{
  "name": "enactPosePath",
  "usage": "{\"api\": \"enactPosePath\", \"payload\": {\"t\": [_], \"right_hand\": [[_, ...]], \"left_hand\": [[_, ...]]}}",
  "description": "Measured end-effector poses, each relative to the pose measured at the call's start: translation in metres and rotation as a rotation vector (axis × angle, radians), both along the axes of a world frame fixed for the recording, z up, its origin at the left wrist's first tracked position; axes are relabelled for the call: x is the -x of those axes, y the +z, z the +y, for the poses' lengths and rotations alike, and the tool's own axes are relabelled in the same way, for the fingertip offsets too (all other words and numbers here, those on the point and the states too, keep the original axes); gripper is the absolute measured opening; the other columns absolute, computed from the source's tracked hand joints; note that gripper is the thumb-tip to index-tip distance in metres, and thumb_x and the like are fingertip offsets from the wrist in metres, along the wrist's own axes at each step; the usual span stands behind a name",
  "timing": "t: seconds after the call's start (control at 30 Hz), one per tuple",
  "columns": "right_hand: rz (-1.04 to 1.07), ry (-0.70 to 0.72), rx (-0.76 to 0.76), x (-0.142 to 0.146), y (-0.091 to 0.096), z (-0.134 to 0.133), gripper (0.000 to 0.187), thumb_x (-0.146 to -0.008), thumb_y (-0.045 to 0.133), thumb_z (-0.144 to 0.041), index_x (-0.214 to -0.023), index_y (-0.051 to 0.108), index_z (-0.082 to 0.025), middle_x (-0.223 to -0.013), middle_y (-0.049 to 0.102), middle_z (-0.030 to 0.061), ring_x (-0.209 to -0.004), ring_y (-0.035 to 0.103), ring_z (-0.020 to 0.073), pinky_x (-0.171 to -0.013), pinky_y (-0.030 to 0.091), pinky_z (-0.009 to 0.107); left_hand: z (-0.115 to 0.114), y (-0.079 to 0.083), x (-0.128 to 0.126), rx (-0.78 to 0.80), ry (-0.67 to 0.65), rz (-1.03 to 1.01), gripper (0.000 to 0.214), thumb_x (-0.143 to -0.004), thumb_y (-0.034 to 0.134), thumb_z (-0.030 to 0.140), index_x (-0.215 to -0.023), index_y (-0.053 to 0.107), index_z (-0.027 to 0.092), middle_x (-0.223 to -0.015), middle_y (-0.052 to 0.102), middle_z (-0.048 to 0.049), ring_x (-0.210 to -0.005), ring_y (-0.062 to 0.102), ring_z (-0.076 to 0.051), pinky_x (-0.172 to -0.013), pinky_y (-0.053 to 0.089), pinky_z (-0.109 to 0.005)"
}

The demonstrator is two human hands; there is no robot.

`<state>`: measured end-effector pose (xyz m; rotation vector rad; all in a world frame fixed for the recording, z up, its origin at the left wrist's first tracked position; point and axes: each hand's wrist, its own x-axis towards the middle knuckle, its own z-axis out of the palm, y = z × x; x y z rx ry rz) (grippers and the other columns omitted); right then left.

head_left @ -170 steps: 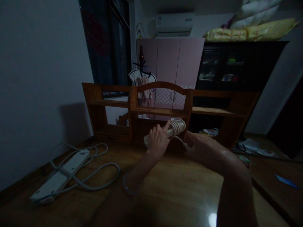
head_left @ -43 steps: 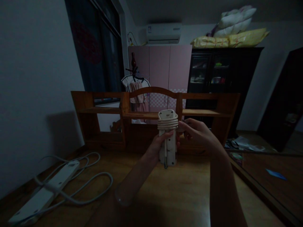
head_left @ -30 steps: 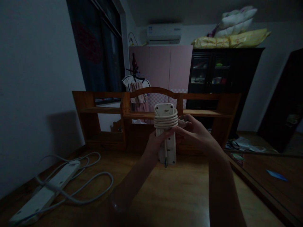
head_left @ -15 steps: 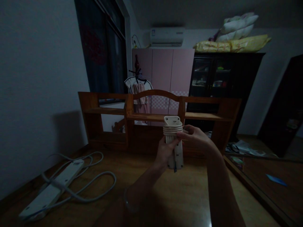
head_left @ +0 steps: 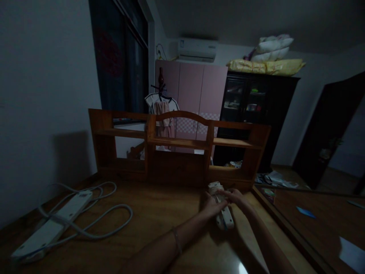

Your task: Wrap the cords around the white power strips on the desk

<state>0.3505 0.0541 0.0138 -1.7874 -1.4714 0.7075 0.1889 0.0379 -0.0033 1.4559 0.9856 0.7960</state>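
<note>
A small white power strip [head_left: 221,207] with its cord wound round its far end lies low over the wooden desk [head_left: 159,228], near the right edge. My left hand [head_left: 211,205] grips its left side, fingers curled on it. My right hand [head_left: 237,197] holds its right side at the wound cord. Both forearms reach in from the bottom of the view.
A second, longer white power strip [head_left: 54,226] with a loose looping cord lies at the desk's left. A wooden shelf unit [head_left: 176,142] stands along the back of the desk. Beyond are a pink wardrobe [head_left: 196,99] and a dark cabinet [head_left: 251,110].
Both hands have lowered the wound power strip from upright at chest height down to the desk surface, further right. It now lies nearly flat.
</note>
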Motion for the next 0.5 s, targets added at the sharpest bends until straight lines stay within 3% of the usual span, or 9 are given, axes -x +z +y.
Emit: {"api": "enactPosePath", "payload": {"t": [0.1, 0.27, 0.37, 0.5], "right_hand": [[-0.056, -0.078, -0.042, -0.005, -0.008, 0.004, 0.046, -0.063, 0.07, -0.061, -0.059, 0.057, -0.017, -0.057, 0.058, 0.0031, -0.06, 0.056, 0.0178, -0.052, 0.038, 0.024], [-0.137, -0.139, -0.111, -0.007, -0.022, 0.012, 0.046, -0.068, 0.066, -0.062, -0.065, 0.063, -0.016, -0.067, 0.065, 0.0073, -0.072, 0.063, 0.0237, -0.056, 0.04, 0.025], [-0.178, -0.142, -0.157, -0.008, -0.033, 0.014, 0.049, -0.073, 0.061, -0.063, -0.067, 0.066, -0.015, -0.068, 0.066, 0.0089, -0.069, 0.064, 0.0244, -0.055, 0.04, 0.026], [-0.256, -0.152, -0.285, -0.009, -0.038, 0.011, 0.048, -0.078, 0.057, -0.061, -0.073, 0.069, -0.015, -0.069, 0.067, 0.0097, -0.069, 0.063, 0.0244, -0.056, 0.043, 0.027]], "left_hand": [[0.009, -0.002, -0.011, -0.09, 0.066, 0.271, 0.117, -0.072, 0.069, 0.052, -0.149, -0.001, -0.001, -0.124, 0.056, -0.0322, -0.12, 0.051, -0.043, -0.095, 0.04, -0.047], [0.019, 0.0, -0.016, -0.271, 0.11, 0.541, 0.111, -0.077, 0.057, 0.06, -0.149, -0.001, -0.001, -0.121, 0.059, -0.029, -0.115, 0.056, -0.039, -0.09, 0.043, -0.044], [0.023, 0.002, -0.016, -0.374, 0.119, 0.668, 0.104, -0.076, 0.056, 0.061, -0.15, 0.01, 0.004, -0.119, 0.062, -0.025, -0.112, 0.058, -0.037, -0.089, 0.045, -0.042], [0.028, 0.005, -0.022, -0.482, 0.102, 0.809, 0.078, -0.076, 0.054, 0.057, -0.138, 0.043, 0.01, -0.113, 0.065, -0.0225, -0.108, 0.06, -0.038, -0.09, 0.043, -0.044]]}}
